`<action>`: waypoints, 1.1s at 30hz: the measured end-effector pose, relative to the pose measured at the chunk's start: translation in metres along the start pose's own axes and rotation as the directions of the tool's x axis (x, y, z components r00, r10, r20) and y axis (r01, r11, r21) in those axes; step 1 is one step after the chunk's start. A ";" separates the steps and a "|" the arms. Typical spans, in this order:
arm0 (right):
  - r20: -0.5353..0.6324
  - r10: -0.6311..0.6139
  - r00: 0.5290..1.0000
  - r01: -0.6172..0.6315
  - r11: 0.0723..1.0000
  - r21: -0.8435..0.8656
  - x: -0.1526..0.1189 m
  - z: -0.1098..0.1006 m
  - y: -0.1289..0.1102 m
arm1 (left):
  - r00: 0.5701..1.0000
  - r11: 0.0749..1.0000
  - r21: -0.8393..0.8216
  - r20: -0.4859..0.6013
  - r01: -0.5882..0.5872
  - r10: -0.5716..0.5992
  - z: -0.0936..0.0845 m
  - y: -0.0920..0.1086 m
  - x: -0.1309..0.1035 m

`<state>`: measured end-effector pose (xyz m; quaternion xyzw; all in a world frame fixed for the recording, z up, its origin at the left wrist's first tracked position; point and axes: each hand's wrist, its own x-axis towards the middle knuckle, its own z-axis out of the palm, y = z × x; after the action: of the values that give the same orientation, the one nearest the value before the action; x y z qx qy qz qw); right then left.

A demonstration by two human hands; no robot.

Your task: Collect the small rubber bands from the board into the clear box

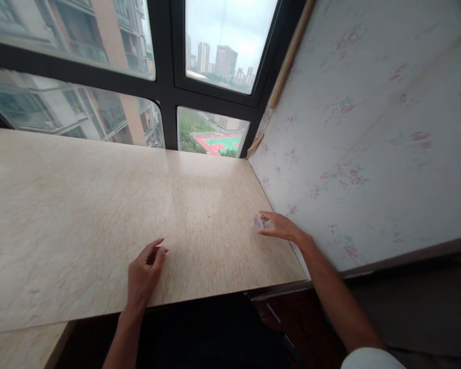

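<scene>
On the beige marble windowsill [200, 225], toward the right wall, my right hand [278, 225] has its thumb and fingers around a small clear, see-through object [256, 221]. It looks like a little plastic box or packet, but its exact kind cannot be made out. My left hand [144, 271] is near the front edge of the sill, left of the middle. Its fingers are loosely bent, with a gap between thumb and forefinger, and nothing shows in it.
Dark-framed windows [169, 92] stand along the back of the sill. A wall with flowered paper [353, 148] rises close on the right, its paper peeling near the window corner. The sill's front edge runs just before my body, with dark space below.
</scene>
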<state>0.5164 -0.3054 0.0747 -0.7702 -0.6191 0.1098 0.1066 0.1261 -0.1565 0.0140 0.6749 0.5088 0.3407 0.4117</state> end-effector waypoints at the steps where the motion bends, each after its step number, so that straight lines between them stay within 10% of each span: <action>1: -0.003 -0.012 1.000 0.012 1.000 0.027 -0.001 0.000 -0.009 | 0.999 0.996 0.074 -0.002 -0.041 0.041 0.002 0.000 0.000; 6: 0.001 -0.127 0.992 0.127 0.989 0.080 -0.004 0.002 -0.059 | 0.982 0.961 0.211 -0.016 -0.178 0.186 0.017 0.005 -0.013; 11: -0.017 -0.301 0.953 0.301 0.943 0.143 0.002 0.002 -0.113 | 0.982 0.940 -0.332 0.131 -0.083 0.133 0.039 0.035 -0.049; 17: -0.050 -0.460 0.886 0.451 0.834 0.318 0.007 -0.005 -0.162 | 0.958 0.577 -0.809 0.242 0.113 0.152 0.061 0.068 -0.055; 33: 0.075 -0.557 0.827 0.537 0.823 0.186 0.004 -0.029 -0.191 | 0.955 0.543 -0.833 0.238 0.105 0.179 0.051 0.049 -0.051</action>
<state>0.3481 -0.2616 0.1598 -0.5405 -0.8090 0.1714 0.1546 0.1787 -0.2232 0.0345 0.4492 0.2019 0.4461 0.7473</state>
